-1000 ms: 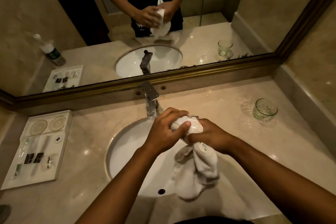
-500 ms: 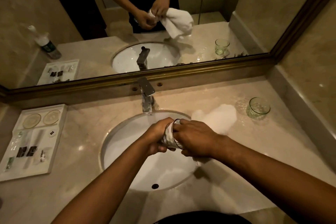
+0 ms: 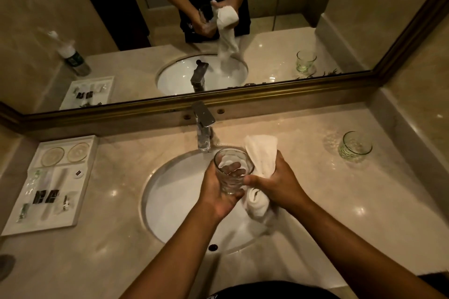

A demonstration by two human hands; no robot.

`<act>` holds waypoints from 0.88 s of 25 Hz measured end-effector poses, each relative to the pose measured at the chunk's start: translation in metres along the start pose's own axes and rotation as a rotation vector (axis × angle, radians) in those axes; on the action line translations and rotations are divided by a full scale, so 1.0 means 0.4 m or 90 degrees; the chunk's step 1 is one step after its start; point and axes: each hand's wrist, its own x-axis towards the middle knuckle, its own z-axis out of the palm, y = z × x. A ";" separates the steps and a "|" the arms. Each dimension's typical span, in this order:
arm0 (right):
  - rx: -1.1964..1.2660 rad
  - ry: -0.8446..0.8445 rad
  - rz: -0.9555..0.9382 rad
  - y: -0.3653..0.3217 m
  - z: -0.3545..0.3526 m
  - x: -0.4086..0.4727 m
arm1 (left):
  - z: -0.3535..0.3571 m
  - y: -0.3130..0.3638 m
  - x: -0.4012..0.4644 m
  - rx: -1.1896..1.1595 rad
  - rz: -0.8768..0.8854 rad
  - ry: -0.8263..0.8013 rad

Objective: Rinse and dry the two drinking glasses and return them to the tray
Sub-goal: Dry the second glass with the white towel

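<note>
Over the sink, my left hand point(image 3: 220, 193) grips a clear drinking glass point(image 3: 232, 172) upright around its lower half, mouth toward me. Right beside it, my right hand point(image 3: 275, 181) clutches a bunched white towel point(image 3: 262, 155), one end sticking up above the fist and the other hanging below. The towel is outside the glass. A second, green-tinted glass point(image 3: 354, 147) stands alone on the counter at the far right. The white tray point(image 3: 14, 223) lies on the counter at the left, with two round coasters point(image 3: 64, 154) at its top end.
The white basin point(image 3: 175, 201) sits under my hands, with a chrome tap point(image 3: 204, 126) behind it. Small toiletry items fill the tray's lower part. A gold-framed mirror point(image 3: 243, 99) runs along the back; a raised stone ledge bounds the counter on the right.
The towel, which was stuffed in and wrapped round the glass, has come out. The glass has turned upright in my left hand, and my right hand holds the towel beside it.
</note>
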 end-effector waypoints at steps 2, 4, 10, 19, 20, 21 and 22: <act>0.182 -0.021 0.020 0.013 0.009 -0.005 | 0.022 -0.034 -0.008 0.023 0.087 0.076; 0.314 -0.022 0.051 0.022 0.002 -0.003 | 0.037 -0.051 -0.026 0.207 0.236 0.177; 0.466 -0.070 0.109 0.028 -0.028 0.005 | 0.025 -0.012 -0.036 0.716 0.878 0.028; 0.420 0.001 0.208 0.022 -0.085 0.011 | 0.051 0.054 -0.097 1.014 0.398 -0.249; 0.398 -0.007 0.212 0.014 -0.090 0.010 | 0.052 0.065 -0.099 0.999 0.358 -0.257; 0.375 -0.014 0.206 0.007 -0.094 0.013 | 0.052 0.075 -0.099 0.970 0.331 -0.263; 0.356 -0.015 0.197 -0.004 -0.097 0.015 | 0.052 0.080 -0.099 0.930 0.314 -0.265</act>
